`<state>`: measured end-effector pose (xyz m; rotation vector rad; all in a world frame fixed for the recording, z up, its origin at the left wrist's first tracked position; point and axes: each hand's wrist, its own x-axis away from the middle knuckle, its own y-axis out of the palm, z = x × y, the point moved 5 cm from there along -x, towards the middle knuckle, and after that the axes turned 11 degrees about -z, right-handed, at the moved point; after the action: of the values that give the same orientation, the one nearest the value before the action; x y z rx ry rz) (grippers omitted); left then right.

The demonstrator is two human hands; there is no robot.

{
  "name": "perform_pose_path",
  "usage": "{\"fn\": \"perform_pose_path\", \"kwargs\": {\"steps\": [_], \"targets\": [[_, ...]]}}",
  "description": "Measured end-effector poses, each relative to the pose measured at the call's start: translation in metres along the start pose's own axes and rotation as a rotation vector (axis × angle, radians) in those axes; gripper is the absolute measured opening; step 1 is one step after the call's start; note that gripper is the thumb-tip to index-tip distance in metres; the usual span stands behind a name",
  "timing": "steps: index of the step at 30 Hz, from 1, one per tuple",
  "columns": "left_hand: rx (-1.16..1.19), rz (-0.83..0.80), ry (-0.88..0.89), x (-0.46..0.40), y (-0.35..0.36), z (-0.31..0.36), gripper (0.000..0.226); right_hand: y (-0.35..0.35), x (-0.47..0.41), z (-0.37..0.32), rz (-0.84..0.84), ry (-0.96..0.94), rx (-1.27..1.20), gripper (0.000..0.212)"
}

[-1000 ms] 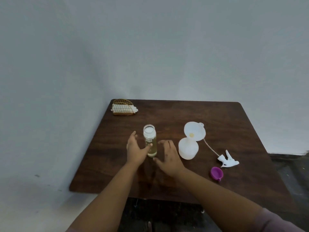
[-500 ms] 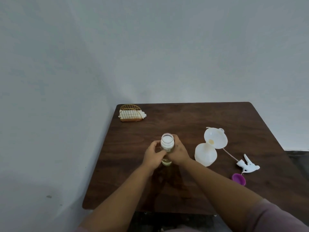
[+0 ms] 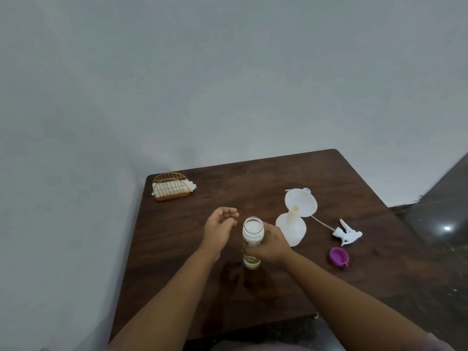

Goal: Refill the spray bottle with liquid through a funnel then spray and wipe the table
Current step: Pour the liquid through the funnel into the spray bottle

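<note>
A clear refill bottle (image 3: 252,231) with yellowish liquid and no cap stands upright at the table's middle. My right hand (image 3: 271,245) is wrapped around its body. My left hand (image 3: 220,228) hovers just left of the bottle, fingers curled and apart, holding nothing. To the right stands the white spray bottle (image 3: 291,230) with a white funnel (image 3: 301,202) tilted in its neck. The white spray trigger head (image 3: 348,231) with its dip tube lies on the table further right. A purple cap (image 3: 338,256) lies in front of it.
The dark wooden table (image 3: 278,295) sits in a corner against a grey wall. A gold wire holder with white napkins (image 3: 171,187) stands at the back left corner. The table's front edge is close to my body, and dark floor shows at the right.
My left hand has let go of the refill bottle and moved slightly left. My right hand keeps its grip. The camera view has shifted left and tilted.
</note>
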<state>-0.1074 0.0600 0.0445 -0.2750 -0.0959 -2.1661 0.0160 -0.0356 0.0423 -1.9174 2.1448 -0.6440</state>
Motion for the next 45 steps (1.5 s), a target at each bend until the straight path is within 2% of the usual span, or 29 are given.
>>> {"fn": "perform_pose_path", "kwargs": {"steps": [4,9,17,22,27,30,34,36,41,45], "targets": [[0.010,-0.019,-0.002,-0.004,0.037,0.005,0.022,-0.026,0.029,0.003,0.008,-0.072,0.069,0.023],[0.003,-0.002,-0.022,-0.006,0.085,0.006,0.013,-0.075,0.064,0.013,0.076,-0.092,0.067,0.023],[-0.004,0.047,-0.098,0.004,0.135,0.016,0.035,-0.140,0.104,0.022,0.239,-0.062,0.000,0.030],[-0.038,0.105,-0.109,0.009,0.155,0.014,0.031,-0.171,0.116,0.023,0.240,-0.074,0.050,0.026],[0.066,0.199,-0.173,0.008,0.158,0.013,0.040,-0.203,0.104,0.034,0.270,-0.057,0.118,0.032],[0.031,0.240,-0.158,0.008,0.156,0.016,0.047,-0.214,0.089,0.038,0.265,-0.039,0.124,0.032],[0.064,0.212,-0.111,0.002,0.159,0.020,0.069,-0.218,0.069,0.031,0.286,-0.077,0.157,0.041],[0.031,0.170,-0.092,-0.002,0.159,0.023,0.077,-0.218,0.060,0.028,0.294,-0.084,0.152,0.039],[-0.041,0.049,-0.086,-0.018,0.154,0.029,0.061,-0.213,0.043,0.031,0.258,-0.120,0.256,0.039],[-0.165,-0.060,-0.076,-0.032,0.148,0.032,0.054,-0.213,0.030,0.032,0.314,-0.133,0.352,0.043]]}}
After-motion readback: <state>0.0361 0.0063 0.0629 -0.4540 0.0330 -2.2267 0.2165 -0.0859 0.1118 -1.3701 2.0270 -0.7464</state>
